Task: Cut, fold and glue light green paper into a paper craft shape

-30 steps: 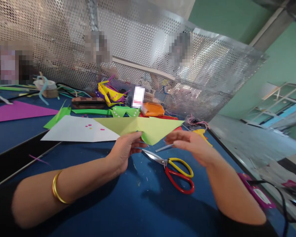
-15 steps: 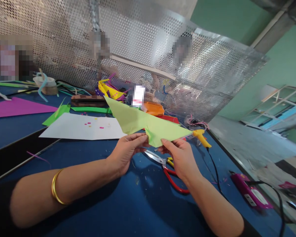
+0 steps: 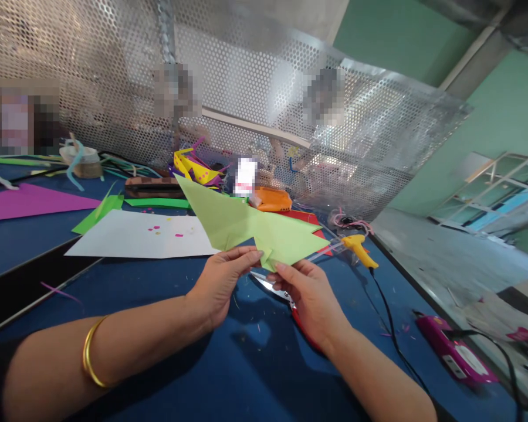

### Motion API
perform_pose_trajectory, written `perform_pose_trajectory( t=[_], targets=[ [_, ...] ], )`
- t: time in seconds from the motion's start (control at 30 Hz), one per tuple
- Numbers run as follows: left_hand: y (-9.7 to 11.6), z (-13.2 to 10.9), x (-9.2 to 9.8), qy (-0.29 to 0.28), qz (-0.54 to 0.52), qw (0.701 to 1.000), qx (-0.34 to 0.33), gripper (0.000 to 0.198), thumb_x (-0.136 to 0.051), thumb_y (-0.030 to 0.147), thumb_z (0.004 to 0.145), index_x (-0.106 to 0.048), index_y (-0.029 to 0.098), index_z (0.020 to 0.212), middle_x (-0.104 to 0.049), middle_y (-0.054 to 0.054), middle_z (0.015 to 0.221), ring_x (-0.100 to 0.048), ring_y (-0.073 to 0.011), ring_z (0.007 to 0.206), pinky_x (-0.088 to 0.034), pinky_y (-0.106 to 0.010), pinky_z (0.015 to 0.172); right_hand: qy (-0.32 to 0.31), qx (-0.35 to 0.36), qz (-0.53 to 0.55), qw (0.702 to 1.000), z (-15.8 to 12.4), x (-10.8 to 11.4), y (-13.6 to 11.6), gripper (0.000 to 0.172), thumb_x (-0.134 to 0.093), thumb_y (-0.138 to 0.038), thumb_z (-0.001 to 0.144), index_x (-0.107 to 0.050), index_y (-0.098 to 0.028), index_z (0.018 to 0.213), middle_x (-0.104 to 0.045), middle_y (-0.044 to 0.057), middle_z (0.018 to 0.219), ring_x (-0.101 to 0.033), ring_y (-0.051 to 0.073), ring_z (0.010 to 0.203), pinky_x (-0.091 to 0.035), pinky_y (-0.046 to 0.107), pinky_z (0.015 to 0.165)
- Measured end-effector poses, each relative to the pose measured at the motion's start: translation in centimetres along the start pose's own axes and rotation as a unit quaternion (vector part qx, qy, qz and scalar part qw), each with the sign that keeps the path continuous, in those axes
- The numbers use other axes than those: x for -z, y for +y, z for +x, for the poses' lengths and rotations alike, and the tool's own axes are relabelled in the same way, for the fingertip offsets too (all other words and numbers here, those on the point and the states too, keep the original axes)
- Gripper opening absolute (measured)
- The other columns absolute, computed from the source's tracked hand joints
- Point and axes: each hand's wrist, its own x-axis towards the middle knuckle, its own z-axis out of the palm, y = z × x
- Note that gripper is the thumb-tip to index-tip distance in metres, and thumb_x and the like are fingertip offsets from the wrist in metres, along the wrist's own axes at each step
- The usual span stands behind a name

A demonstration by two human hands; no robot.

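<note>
The left hand [image 3: 220,281] pinches the lower edge of one light green sheet of paper [image 3: 294,234] between thumb and fingers, beside a small folded flap; the right hand [image 3: 310,299] pinches the same edge just to the right, its thumb on top. The fingers of both hands are closed in on the paper, which is held up over the blue table [image 3: 180,363], in front of the white sheet [image 3: 132,234]. A white tub [image 3: 81,155] stands at the far left with a light blue strip [image 3: 74,167] hanging by its side; what is inside, I cannot tell. A brown case [image 3: 152,187] lies behind the white sheet, its contents not visible. There is one pair of scissors [image 3: 268,285], partly hidden by the right hand, one yellow glue gun [image 3: 359,251], one purple power strip [image 3: 457,351] and one gold bracelet [image 3: 88,351] on the left wrist.
</note>
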Motion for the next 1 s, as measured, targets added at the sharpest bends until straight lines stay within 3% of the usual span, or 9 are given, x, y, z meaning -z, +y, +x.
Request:
perform_pose_trajectory(
  t=[0.13, 0.43, 0.57, 0.63, 0.7, 0.77, 0.87, 0.93, 1.0],
  targets=[
    [-0.3, -0.3, -0.1, 0.013, 0.005, 1.0, 0.002, 0.025, -0.084, 0.024, 0.059, -0.073, 0.013, 0.078, -0.071, -0.006, 0.081, -0.063, -0.017, 0.083, -0.049, -0.028, 0.082, -0.005, -0.004, 0.012, 1.0, -0.2, -0.7, 0.5, 0.031, -0.086, -0.028, 0.057, -0.074, -0.016, 0.083, -0.073, 0.002, 0.076, -0.062, 0.012, 0.064, -0.045, 0.023, 0.059],
    [-0.7, -0.5, -0.2, -0.033, -0.005, 0.999, -0.025, 0.019, -0.081, 0.027, 0.061, -0.072, 0.015, 0.072, -0.069, -0.003, 0.073, -0.062, -0.0162, 0.08, -0.047, -0.027, 0.083, 0.033, 0.043, 0.021, 0.998, -0.2, -1.6, 1.0, 0.023, -0.083, -0.029, 0.056, -0.073, -0.015, 0.072, -0.069, 0.0, 0.061, -0.057, 0.011, 0.056, -0.044, 0.023, 0.055],
    [-1.0, -1.2, -0.1, -0.091, 0.153, 0.984, 0.03, 0.02, -0.074, 0.023, 0.067, -0.075, 0.015, 0.085, -0.073, -0.005, 0.082, -0.064, -0.018, 0.082, -0.048, -0.028, 0.081, 0.083, 0.085, -0.063, 0.991, 0.9, -0.1, -0.3, 0.019, -0.08, -0.029, 0.056, -0.069, -0.016, 0.063, -0.067, 0.0, 0.055, -0.057, 0.013, 0.053, -0.045, 0.026, 0.056],
    [-0.8, -1.9, -0.2, -0.14, 0.271, 0.952, 0.039, 0.018, -0.072, 0.02, 0.066, -0.075, 0.016, 0.083, -0.073, -0.004, 0.079, -0.065, -0.0184, 0.078, -0.049, -0.028, 0.075, 0.096, 0.117, -0.154, 0.976, 1.6, 1.1, -1.3, 0.019, -0.079, -0.03, 0.057, -0.068, -0.015, 0.062, -0.067, 0.002, 0.055, -0.058, 0.014, 0.055, -0.046, 0.027, 0.057],
    [0.1, -2.7, -0.4, -0.187, 0.363, 0.912, -0.027, 0.014, -0.071, 0.023, 0.069, -0.075, 0.018, 0.081, -0.072, -0.002, 0.077, -0.065, -0.0179, 0.074, -0.049, -0.027, 0.069, 0.059, 0.128, -0.213, 0.967, 2.0, 2.4, -2.3, 0.018, -0.077, -0.03, 0.059, -0.069, -0.015, 0.064, -0.067, 0.001, 0.055, -0.058, 0.015, 0.054, -0.046, 0.027, 0.056],
    [1.8, -3.2, -0.5, -0.18, 0.462, 0.843, -0.208, 0.009, -0.068, 0.025, 0.075, -0.074, 0.021, 0.079, -0.07, -0.001, 0.077, -0.064, -0.016, 0.073, -0.047, -0.025, 0.068, -0.002, 0.123, -0.242, 0.962, 2.1, 3.4, -3.3, 0.016, -0.076, -0.028, 0.061, -0.071, -0.015, 0.068, -0.066, 0.001, 0.056, -0.057, 0.014, 0.054, -0.047, 0.027, 0.056],
    [4.8, -3.1, -0.4, -0.076, 0.567, 0.705, -0.418, 0.01, -0.064, 0.027, 0.08, -0.072, 0.022, 0.084, -0.071, -0.003, 0.088, -0.063, -0.0187, 0.084, -0.046, -0.03, 0.078, -0.078, 0.113, -0.263, 0.955, 1.7, 4.1, -4.2, 0.02, -0.075, -0.026, 0.062, -0.074, -0.016, 0.08, -0.069, 0.001, 0.064, -0.059, 0.014, 0.056, -0.048, 0.028, 0.057],
    [6.3, -2.4, -0.3, -0.011, 0.612, 0.652, -0.448, 0.038, -0.072, 0.031, 0.072, -0.068, 0.02, 0.108, -0.069, -0.008, 0.109, -0.058, -0.0281, 0.107, -0.043, -0.038, 0.092, -0.12, 0.111, -0.279, 0.946, 1.4, 4.2, -4.4, 0.02, -0.074, -0.024, 0.065, -0.075, -0.016, 0.083, -0.07, 0.001, 0.069, -0.06, 0.014, 0.059, -0.048, 0.028, 0.058],
    [7.0, -1.5, -0.1, -0.028, 0.639, 0.675, -0.368, 0.059, -0.078, 0.039, 0.065, -0.063, 0.019, 0.118, -0.069, -0.01, 0.112, -0.058, -0.0323, 0.108, -0.043, -0.042, 0.092, -0.159, 0.104, -0.297, 0.936, 1.1, 4.2, -4.4, 0.02, -0.071, -0.022, 0.068, -0.075, -0.017, 0.087, -0.072, 0.001, 0.075, -0.062, 0.015, 0.065, -0.049, 0.028, 0.061]
  ],
)
